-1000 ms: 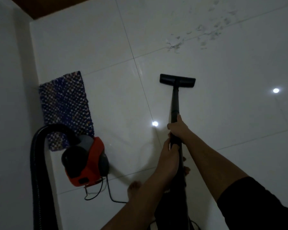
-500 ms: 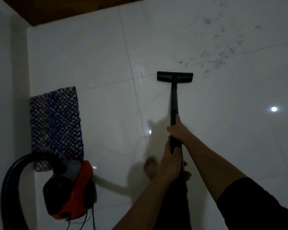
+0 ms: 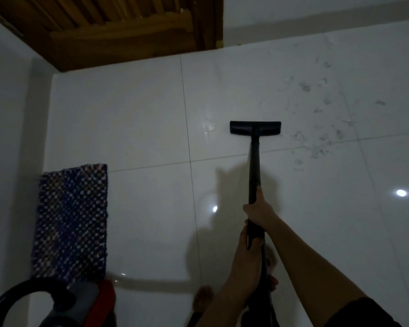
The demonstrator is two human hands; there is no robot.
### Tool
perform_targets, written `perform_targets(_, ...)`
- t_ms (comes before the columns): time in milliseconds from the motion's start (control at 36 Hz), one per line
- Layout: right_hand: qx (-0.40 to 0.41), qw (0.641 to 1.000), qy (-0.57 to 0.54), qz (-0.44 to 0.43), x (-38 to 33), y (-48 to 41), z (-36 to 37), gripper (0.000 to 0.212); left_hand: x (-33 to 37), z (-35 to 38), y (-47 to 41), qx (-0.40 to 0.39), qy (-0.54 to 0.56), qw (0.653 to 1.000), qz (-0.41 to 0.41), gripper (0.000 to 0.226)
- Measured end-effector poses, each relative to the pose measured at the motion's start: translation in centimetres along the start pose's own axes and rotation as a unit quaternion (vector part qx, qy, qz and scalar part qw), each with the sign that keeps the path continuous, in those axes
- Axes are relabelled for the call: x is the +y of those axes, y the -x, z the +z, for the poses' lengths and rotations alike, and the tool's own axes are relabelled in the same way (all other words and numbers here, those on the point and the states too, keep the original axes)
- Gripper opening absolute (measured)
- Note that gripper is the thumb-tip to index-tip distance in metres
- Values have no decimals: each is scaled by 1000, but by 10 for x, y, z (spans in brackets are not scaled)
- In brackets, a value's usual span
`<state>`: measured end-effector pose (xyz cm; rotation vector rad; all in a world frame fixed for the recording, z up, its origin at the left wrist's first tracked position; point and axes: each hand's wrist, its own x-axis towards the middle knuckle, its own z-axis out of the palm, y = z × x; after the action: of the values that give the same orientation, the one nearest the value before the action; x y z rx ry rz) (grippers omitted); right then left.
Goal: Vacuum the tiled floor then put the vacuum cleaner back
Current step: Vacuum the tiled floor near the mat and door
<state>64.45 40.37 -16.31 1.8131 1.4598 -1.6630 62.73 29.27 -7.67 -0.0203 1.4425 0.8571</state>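
A black vacuum wand [image 3: 255,168] runs away from me to a flat black floor head [image 3: 255,128] resting on the glossy white tiled floor [image 3: 139,128]. My right hand [image 3: 257,212] grips the wand higher up, and my left hand [image 3: 247,253] grips it just below, nearer my body. The red and grey vacuum body [image 3: 90,300] sits at the bottom left with its black hose [image 3: 12,296] arching over it. Scattered grey debris [image 3: 316,135] lies on the tiles to the right of the floor head.
A blue patterned mat [image 3: 72,220] lies against the left wall [image 3: 7,161]. A wooden door [image 3: 118,29] stands at the far end. My bare foot [image 3: 202,300] is on the tiles beside the wand. A ceiling light reflection [image 3: 401,192] glints at right.
The view has shifted forward and up, bringing the wooden door into sight. The floor head has moved farther ahead, closer to the debris, and the vacuum body has slid to the bottom edge.
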Motion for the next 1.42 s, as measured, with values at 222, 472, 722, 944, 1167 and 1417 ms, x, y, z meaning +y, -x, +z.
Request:
perform_targets(222,-24,999,39,-12,-50,-59,-70,84,71,40,-65,29,30,999,-6,43)
perform_targets(472,-20,999,32,-25,-108,-112,-130,80,141,72,-126,47,36,998,-6,43)
perform_targets(722,-10,999,-23,-31,-183,-148,-166,75,214,65,-177,25,47,998,-19,44)
perform_targets(944,31,997,-68,-32,-231,-186,-188,74,269,60,-218,10,49,999,-7,42)
perform_targets(1167,47,994,-88,-39,-249,-215,-206,74,295,67,-248,3,47,999,-2,46)
perform_targets(1417,69,992,-94,-49,-257,-233,-230,79,312,89,-269,-3,37,999,13,43)
